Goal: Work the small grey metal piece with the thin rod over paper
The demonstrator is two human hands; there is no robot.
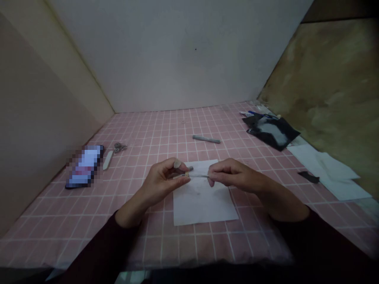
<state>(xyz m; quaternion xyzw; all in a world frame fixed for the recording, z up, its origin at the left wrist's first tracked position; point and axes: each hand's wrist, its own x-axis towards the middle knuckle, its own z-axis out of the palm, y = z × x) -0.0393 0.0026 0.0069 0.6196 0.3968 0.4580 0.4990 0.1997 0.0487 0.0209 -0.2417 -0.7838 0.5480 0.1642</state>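
Above a white paper sheet, my two hands meet over a thin, pale rod. My left hand is closed in a pinch on a small tan piece, with a bit of grey showing beside its fingertips. From the right, my right hand pinches the thin rod, whose other end reaches the tan piece. Whether the rod goes into that piece or only touches it, I cannot tell. Beyond the paper lies a grey stick, apart from both hands.
On the pink checked tablecloth, a phone, a white flat stick and small grey coils lie left. At right are a black plastic pouch, folded white paper and a dark scrap. Walls border the table.
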